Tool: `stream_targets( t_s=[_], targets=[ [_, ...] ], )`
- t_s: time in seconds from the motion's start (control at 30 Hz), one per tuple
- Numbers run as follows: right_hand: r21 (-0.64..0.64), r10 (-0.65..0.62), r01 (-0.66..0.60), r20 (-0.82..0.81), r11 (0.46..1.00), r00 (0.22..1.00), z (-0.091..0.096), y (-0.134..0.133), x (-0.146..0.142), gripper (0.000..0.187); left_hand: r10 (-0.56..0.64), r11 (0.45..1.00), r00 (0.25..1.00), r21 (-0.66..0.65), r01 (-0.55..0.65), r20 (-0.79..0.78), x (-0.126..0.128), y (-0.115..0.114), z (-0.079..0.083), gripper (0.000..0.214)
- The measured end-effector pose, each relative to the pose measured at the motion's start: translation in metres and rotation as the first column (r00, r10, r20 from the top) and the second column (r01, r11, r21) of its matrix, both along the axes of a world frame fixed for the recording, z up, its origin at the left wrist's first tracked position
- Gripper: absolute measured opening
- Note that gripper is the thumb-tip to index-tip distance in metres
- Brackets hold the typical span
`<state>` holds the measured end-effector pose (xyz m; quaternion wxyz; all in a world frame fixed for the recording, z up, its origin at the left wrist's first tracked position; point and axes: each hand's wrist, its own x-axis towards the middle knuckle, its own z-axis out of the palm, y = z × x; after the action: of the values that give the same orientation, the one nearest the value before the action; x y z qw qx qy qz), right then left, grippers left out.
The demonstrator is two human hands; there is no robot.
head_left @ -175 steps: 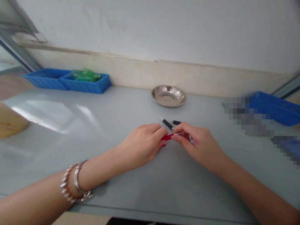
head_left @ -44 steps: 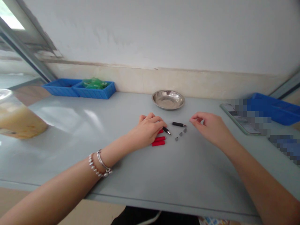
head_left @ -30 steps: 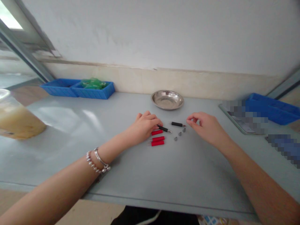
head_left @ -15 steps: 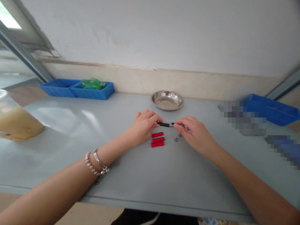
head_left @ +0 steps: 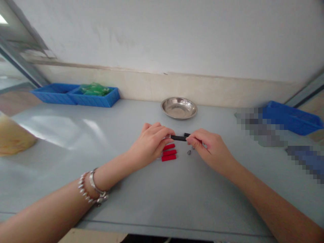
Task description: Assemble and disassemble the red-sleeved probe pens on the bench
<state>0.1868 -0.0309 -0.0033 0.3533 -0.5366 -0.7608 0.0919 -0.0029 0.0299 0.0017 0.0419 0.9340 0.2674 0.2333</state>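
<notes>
My left hand (head_left: 154,140) pinches one end of a slim black pen (head_left: 178,138), where a clear or silvery part shows by the fingertips. At the other end, the thumb and fingers of my right hand (head_left: 209,145) are closed on it. The pen lies level between both hands, above the table. Just behind it a short black piece (head_left: 186,134) shows, partly hidden by my right hand. Several red tubes (head_left: 169,153) with thin clear tips lie below my left fingers. Small grey cone-shaped bits (head_left: 189,152) rest beside my right fingers.
A round steel dish (head_left: 179,108) stands near the wall. Blue bins (head_left: 93,99) sit at the back left, one with green plastic in it. Another blue bin (head_left: 293,118) is at the right, near blurred-out items. A container with yellowish contents (head_left: 16,136) stands far left.
The silvery gap beside the black grip no longer shows between my hands. Both hands have shifted slightly down in view, and the view itself has shifted a little.
</notes>
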Motion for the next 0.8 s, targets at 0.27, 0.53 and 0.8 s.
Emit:
stream_targets(
  t_s=[0.27, 0.53, 0.8],
  targets=[
    [0.008, -0.025, 0.025, -0.017, 1.0, 1.0, -0.0056, 0.0014, 0.0046, 0.007, -0.029, 0.999, 0.998, 0.026, 0.028, 0.051, -0.0004, 0.0011, -0.0018, 0.022],
    [-0.008, -0.026, 0.026, -0.041, 1.0, 0.999, -0.0013, 0.0, 0.0021, 0.031, -0.045, 0.997, 0.995, 0.067, 0.04, 0.089, -0.0021, 0.0, -0.0016, 0.02],
    [0.042, -0.02, 0.023, -0.057, 0.999, 0.998, -0.003, -0.0009, 0.0014, 0.013, -0.048, 0.996, 0.994, 0.085, 0.039, 0.098, -0.0024, -0.0005, -0.0018, 0.019]
  ],
)
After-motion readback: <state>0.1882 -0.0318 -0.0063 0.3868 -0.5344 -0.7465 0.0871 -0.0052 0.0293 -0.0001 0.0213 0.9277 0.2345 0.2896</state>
